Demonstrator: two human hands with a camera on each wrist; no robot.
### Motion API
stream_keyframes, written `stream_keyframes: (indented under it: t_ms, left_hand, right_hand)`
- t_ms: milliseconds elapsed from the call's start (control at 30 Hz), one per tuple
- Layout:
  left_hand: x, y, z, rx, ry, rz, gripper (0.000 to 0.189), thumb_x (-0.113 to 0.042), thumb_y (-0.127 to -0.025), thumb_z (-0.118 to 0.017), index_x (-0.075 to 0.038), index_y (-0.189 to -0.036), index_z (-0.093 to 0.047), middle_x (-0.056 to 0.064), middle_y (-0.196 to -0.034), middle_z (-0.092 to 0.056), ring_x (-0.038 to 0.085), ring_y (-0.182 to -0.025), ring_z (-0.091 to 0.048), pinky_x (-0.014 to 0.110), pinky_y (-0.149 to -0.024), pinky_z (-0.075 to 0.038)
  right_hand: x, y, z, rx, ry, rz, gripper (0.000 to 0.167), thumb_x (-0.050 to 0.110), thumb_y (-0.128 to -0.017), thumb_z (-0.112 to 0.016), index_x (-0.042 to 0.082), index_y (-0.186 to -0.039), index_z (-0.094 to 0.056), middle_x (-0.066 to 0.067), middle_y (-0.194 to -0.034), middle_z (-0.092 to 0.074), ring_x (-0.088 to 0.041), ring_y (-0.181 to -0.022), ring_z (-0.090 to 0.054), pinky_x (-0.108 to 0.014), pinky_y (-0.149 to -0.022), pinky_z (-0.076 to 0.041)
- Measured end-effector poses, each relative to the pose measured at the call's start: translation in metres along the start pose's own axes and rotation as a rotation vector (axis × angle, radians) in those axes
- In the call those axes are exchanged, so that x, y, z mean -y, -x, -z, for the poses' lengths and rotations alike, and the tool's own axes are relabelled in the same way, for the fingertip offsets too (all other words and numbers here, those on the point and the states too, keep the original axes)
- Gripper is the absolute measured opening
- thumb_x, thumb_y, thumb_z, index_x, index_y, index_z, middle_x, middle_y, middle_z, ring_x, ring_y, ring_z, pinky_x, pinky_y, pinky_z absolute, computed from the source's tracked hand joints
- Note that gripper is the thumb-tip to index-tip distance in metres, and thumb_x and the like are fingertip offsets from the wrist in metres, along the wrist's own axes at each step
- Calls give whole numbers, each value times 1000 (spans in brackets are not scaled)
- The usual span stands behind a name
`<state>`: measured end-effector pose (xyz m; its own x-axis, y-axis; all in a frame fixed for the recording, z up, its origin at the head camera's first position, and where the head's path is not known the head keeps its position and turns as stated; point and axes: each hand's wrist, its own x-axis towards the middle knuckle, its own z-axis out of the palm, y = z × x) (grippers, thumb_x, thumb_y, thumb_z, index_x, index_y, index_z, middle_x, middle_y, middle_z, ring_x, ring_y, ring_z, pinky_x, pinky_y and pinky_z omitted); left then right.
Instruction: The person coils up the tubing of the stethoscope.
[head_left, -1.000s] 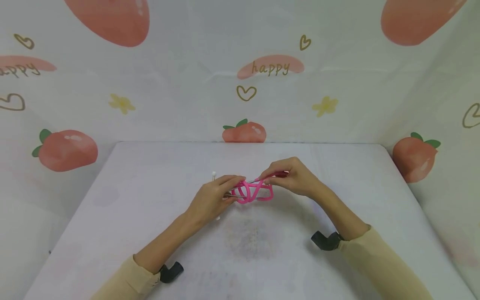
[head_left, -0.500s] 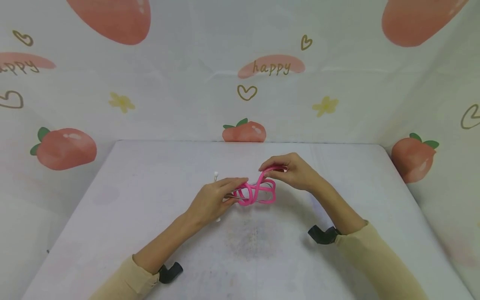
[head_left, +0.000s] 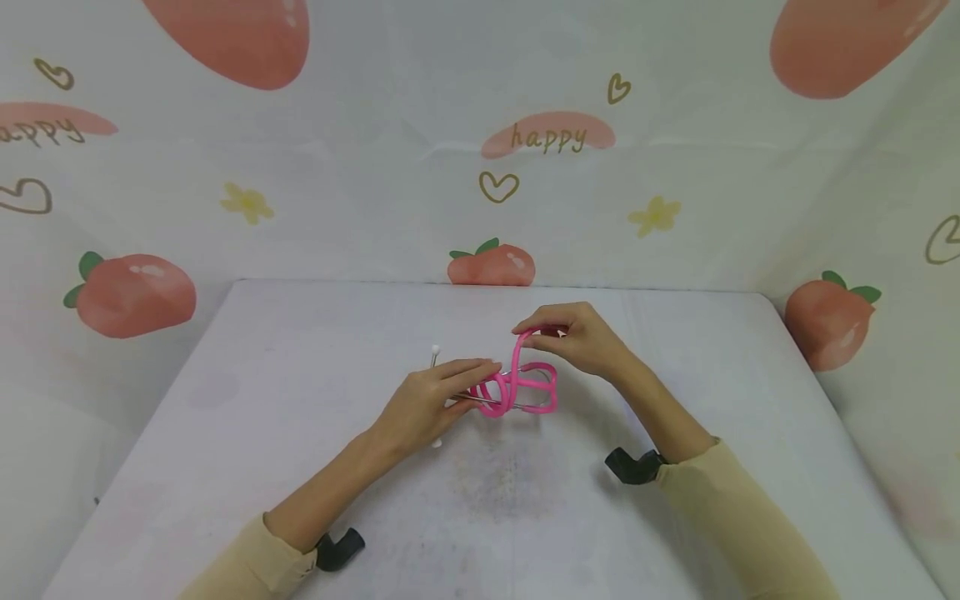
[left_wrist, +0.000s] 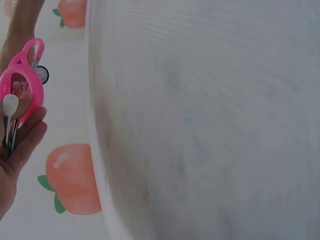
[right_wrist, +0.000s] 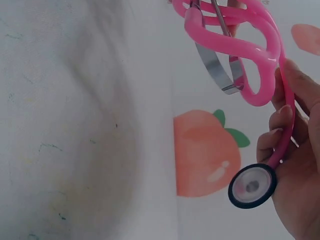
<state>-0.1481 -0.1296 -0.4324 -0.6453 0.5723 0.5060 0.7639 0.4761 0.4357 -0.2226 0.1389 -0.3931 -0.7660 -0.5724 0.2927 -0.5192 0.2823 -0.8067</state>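
A pink stethoscope (head_left: 514, 367) is held above the table, its tubing wound in loops around its metal ear tubes. My left hand (head_left: 420, 407) grips the ear tubes and the near loops, with white ear tips (head_left: 436, 350) sticking out on either side of it. Raised to the right, my right hand (head_left: 588, 340) pinches the loose length of tubing, which rises from the coil. In the right wrist view the round, dark-rimmed chest piece (right_wrist: 252, 186) hangs by the palm, and a metal spring strip (right_wrist: 215, 67) shows inside the loops.
A white table (head_left: 300, 333) lies under both hands, with a greyish smudge (head_left: 502, 483) near its middle. Behind it stands a white cloth backdrop with printed peaches (head_left: 491, 265). Black wrist-worn pieces (head_left: 633, 465) stick out at both sleeve cuffs.
My right hand has moved up and slightly left, lifting the loose tubing off the coil into an upright arc. My left hand keeps its grip and has shifted only slightly.
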Motion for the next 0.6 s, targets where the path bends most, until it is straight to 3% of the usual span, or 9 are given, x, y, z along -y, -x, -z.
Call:
stream_keyframes:
  t_ms: [267,400,600]
  left_hand:
    - [-1,0,0,-5,27,-8,68,-5,-76,-85,-17,-138,-60,2,-134,-63,11,-92,-72,20,-80,-56]
    - [0,-1,-1,-23,50,-32,70,-1,-74,-86,-15,-137,-61,4,-133,-63,13,-92,-73,20,-79,-56]
    - [0,-2,-1,-42,128,-40,69,2,-73,-85,-11,-137,-61,6,-131,-64,14,-98,-71,20,-80,-56]
  right_hand:
    - [18,-1,-2,8,-94,5,20,-11,-85,-71,-10,-105,-69,-16,-94,-72,-29,-83,-67,-24,-76,-57]
    - [20,-1,-4,-8,-135,38,16,-13,-84,-71,-10,-99,-70,-18,-90,-69,-31,-77,-63,-23,-71,-56]
    - [14,1,-8,6,-180,10,15,-12,-86,-69,-9,-100,-71,-22,-89,-68,-31,-76,-62,-23,-70,-54]
